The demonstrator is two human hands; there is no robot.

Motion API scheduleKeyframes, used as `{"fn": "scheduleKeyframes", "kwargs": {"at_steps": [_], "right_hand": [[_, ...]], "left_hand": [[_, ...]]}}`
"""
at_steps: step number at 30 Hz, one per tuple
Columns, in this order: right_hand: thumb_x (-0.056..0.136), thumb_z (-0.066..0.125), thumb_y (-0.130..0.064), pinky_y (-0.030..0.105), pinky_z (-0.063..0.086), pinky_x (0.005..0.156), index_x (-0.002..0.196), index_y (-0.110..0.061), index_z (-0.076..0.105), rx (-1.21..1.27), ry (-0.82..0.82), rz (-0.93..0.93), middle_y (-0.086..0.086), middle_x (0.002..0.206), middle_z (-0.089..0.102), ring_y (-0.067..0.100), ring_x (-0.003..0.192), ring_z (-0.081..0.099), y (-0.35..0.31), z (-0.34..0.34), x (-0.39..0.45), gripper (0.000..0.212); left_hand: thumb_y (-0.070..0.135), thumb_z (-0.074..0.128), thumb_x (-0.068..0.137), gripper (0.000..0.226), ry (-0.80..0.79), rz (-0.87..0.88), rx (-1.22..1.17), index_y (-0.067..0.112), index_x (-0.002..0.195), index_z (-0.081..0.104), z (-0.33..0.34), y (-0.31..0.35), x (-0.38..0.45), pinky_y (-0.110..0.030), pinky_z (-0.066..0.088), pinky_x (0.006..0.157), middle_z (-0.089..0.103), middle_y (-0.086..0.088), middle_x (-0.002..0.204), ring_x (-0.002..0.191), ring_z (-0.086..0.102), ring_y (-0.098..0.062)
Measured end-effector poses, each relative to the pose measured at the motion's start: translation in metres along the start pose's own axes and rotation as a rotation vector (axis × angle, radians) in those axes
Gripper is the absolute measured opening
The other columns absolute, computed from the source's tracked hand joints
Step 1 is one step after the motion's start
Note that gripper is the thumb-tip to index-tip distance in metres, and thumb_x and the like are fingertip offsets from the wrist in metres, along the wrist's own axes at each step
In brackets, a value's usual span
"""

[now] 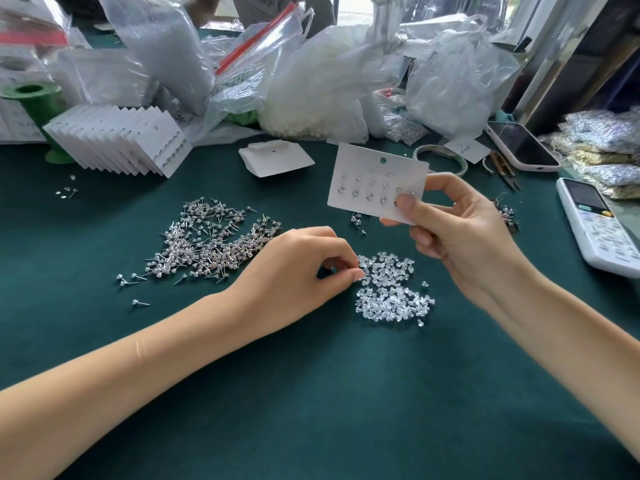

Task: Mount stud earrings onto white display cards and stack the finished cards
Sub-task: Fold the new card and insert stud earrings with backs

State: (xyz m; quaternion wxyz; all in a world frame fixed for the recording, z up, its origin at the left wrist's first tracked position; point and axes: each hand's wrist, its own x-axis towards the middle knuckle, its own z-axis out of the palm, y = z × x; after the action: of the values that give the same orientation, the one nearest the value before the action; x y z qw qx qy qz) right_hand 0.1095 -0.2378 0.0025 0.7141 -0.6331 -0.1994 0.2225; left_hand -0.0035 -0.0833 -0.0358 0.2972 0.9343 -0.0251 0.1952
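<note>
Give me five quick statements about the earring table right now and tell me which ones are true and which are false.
1. The right hand holds a white display card above the table. True.
2. That card carries no earrings. False: two rows of studs already sit in it.
3. The left hand reaches into the pile of stud earrings. False: its fingertips pinch at the edge of the pile of clear earring backs, to the right of the studs.
4. A row of finished cards stands at the far left of the green table. True.
5. The phone lies at the left edge of the table. False: it lies at the far right.
</note>
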Motion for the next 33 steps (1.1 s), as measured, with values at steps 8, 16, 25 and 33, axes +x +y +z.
{"fn": "scheduleKeyframes", "kwargs": {"at_steps": [8, 16, 25, 33], "right_hand": [[0.084, 0.069, -0.010, 0.015, 0.031, 0.039, 0.092, -0.017, 0.055, -0.015, -0.024, -0.017, 0.013, 0.078, 0.075, 0.008, 0.039, 0.037, 0.004, 0.000, 0.000, 0.018], [0.085, 0.068, -0.010, 0.017, 0.030, 0.040, 0.091, -0.017, 0.055, -0.054, -0.008, -0.075, 0.011, 0.075, 0.074, 0.010, 0.041, 0.036, 0.003, 0.000, -0.002, 0.016], [0.087, 0.069, -0.008, 0.013, 0.038, 0.051, 0.092, -0.021, 0.054, -0.592, -0.149, -0.919, -0.017, 0.072, 0.064, 0.003, 0.053, 0.049, 0.014, 0.003, -0.019, 0.021], [0.091, 0.055, 0.004, 0.028, 0.046, 0.051, 0.099, -0.007, 0.051, -1.156, -0.365, -1.500, 0.010, 0.078, 0.069, 0.025, 0.055, 0.047, 0.028, 0.003, -0.021, 0.014]], "left_hand": [[0.025, 0.075, 0.078, 0.006, -0.051, -0.090, -0.111, 0.028, 0.077, 0.070, 0.001, 0.000, 0.002, -0.018, 0.047, 0.068, 0.061, 0.012, 0.079, 0.070, 0.058, -0.004], [0.013, 0.073, 0.080, 0.006, -0.007, -0.082, -0.126, 0.020, 0.079, 0.073, -0.003, 0.000, 0.002, -0.004, 0.036, 0.064, 0.063, 0.012, 0.077, 0.067, 0.056, -0.001], [0.016, 0.069, 0.081, 0.006, 0.184, -0.483, -0.663, 0.019, 0.083, 0.074, -0.030, -0.010, 0.005, -0.007, 0.045, 0.065, 0.074, 0.007, 0.080, 0.069, 0.062, 0.002], [0.031, 0.067, 0.076, 0.015, -0.183, -0.337, -0.615, 0.018, 0.082, 0.072, -0.054, 0.008, -0.005, -0.012, 0.048, 0.070, 0.071, 0.007, 0.078, 0.074, 0.062, -0.002]]}}
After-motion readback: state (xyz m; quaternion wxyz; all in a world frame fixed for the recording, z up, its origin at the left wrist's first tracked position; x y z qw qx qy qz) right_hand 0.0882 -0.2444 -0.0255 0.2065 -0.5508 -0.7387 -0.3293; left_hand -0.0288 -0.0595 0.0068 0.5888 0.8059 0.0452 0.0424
